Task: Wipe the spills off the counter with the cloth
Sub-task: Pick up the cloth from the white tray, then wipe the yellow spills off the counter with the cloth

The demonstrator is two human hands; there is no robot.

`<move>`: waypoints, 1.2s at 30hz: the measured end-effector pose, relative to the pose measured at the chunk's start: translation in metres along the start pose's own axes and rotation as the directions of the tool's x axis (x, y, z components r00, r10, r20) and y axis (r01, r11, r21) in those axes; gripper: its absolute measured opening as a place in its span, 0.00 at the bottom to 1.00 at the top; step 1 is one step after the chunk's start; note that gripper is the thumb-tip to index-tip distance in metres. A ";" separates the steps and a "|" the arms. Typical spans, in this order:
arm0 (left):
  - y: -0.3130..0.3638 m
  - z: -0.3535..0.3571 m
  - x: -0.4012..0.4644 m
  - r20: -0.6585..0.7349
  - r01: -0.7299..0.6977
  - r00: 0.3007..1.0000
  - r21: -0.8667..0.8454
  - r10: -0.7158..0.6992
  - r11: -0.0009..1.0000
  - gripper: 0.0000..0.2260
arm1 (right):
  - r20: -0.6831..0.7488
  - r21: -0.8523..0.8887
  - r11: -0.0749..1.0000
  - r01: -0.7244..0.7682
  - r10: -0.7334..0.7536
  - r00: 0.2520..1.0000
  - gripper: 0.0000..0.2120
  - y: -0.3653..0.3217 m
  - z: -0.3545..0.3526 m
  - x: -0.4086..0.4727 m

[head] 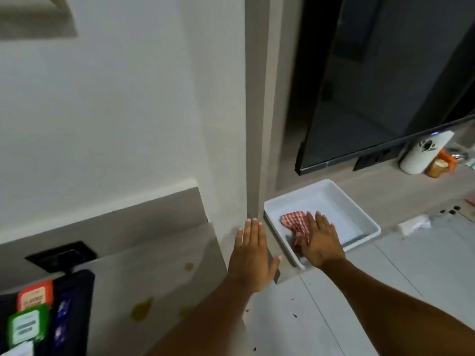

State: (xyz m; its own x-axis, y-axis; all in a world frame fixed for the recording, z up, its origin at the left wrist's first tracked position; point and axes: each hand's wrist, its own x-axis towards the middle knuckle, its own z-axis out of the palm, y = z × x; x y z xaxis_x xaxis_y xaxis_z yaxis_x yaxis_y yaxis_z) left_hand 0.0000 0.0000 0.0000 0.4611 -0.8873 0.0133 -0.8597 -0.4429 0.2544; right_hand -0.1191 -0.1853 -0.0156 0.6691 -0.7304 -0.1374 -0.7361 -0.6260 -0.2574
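A red-and-white checked cloth (294,220) lies crumpled inside a shallow white tray (365,214) on the light wooden counter. My right hand (320,240) rests palm down on the cloth's near end, covering part of it, fingers stretched out flat. My left hand (253,255) hovers open to the left of the tray, fingers spread, near the corner of the grey pillar. Yellowish spills (141,308) and a smaller one (189,266) mark the grey counter surface at lower left. Small dark specks (448,210) dot the counter right of the tray.
A large dark screen (385,86) stands behind the tray. A white canister (421,155) and an orange jar (438,167) sit at far right. A crumpled white wrapper (413,224) lies right of the tray. Colourful packets (33,319) and a black socket (60,255) are at lower left.
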 end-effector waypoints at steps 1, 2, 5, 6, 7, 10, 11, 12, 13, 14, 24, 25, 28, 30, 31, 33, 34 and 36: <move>0.005 0.014 0.006 0.020 0.007 1.000 -0.011 -0.007 1.000 0.42 | 0.002 0.022 1.000 -0.016 0.016 1.000 0.33 0.003 0.007 0.007; 0.008 0.027 0.012 0.031 0.019 0.999 -0.024 -0.018 1.000 0.42 | 0.013 0.040 0.999 -0.019 0.018 1.000 0.33 0.005 0.014 0.015; 0.011 0.055 0.023 0.092 0.064 0.994 0.019 -0.066 0.998 0.43 | 0.068 0.062 0.998 0.023 -0.027 0.997 0.32 0.005 0.034 0.034; 0.011 0.061 0.026 0.104 0.077 0.991 0.024 -0.079 0.997 0.44 | 0.096 0.064 0.997 0.038 -0.044 0.994 0.32 0.006 0.040 0.039; 0.009 0.065 0.030 0.107 0.088 0.990 0.029 -0.091 0.996 0.44 | 0.124 0.068 0.996 0.050 -0.058 0.991 0.32 0.007 0.044 0.045; 0.003 0.070 0.040 0.108 0.094 0.989 0.038 -0.098 0.995 0.44 | 0.177 0.085 0.994 0.070 -0.084 0.981 0.30 0.002 0.048 0.061; 0.002 0.070 0.042 0.113 0.100 0.988 0.039 -0.103 0.994 0.44 | 0.185 0.071 0.995 0.064 -0.076 0.980 0.30 -0.002 0.050 0.063; 0.002 0.070 0.044 0.116 0.104 0.987 0.034 -0.107 0.994 0.44 | 0.193 0.039 0.998 0.050 -0.057 0.980 0.31 -0.004 0.053 0.064; 0.001 0.069 0.046 0.126 0.110 0.986 0.033 -0.113 0.993 0.44 | 0.193 0.007 0.999 0.034 -0.034 0.981 0.34 -0.006 0.055 0.065; 0.000 0.068 0.048 0.134 0.113 0.984 0.030 -0.116 0.993 0.44 | 0.183 -0.015 1.000 0.016 -0.013 0.983 0.37 -0.006 0.057 0.066; -0.020 0.050 0.021 0.047 0.067 0.997 0.000 -0.067 0.998 0.42 | 0.002 0.193 0.978 -0.082 0.083 0.997 0.37 -0.018 0.039 0.048; -0.022 0.047 0.014 0.040 0.067 0.997 -0.006 -0.067 0.998 0.42 | -0.013 0.232 0.968 -0.093 0.099 0.995 0.36 -0.023 0.035 0.044; -0.029 0.031 -0.017 0.016 0.082 0.997 0.008 -0.082 0.997 0.42 | -0.112 0.241 0.970 -0.023 0.051 0.992 0.36 -0.048 0.026 0.017; -0.034 0.022 -0.048 0.013 0.094 0.995 0.029 -0.094 0.995 0.41 | -0.201 0.319 0.946 0.048 0.018 0.979 0.37 -0.068 0.025 -0.018; -0.036 0.019 -0.068 0.016 0.101 0.995 0.041 -0.102 0.994 0.41 | -0.221 0.360 0.931 0.061 0.022 0.975 0.39 -0.079 0.030 -0.042; -0.041 0.016 -0.115 0.028 0.137 0.990 0.037 -0.138 0.990 0.40 | -0.218 0.446 0.893 0.066 0.037 0.975 0.43 -0.105 0.043 -0.096; -0.044 0.015 -0.139 0.034 0.161 0.986 0.034 -0.162 0.986 0.40 | -0.211 0.493 0.867 0.074 0.036 0.977 0.43 -0.118 0.052 -0.126; -0.049 0.017 -0.185 0.047 0.205 0.977 0.034 -0.206 0.978 0.40 | -0.167 0.573 0.816 0.076 0.026 0.986 0.38 -0.145 0.073 -0.178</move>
State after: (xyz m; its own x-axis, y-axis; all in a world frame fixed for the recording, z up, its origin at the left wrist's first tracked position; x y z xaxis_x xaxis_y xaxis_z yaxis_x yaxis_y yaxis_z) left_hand -0.0471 0.1840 -0.0310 0.6175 -0.7819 -0.0853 -0.7540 -0.6193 0.2191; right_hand -0.1244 0.0556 -0.0232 0.6236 -0.7816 0.0177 -0.4917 -0.4097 -0.7684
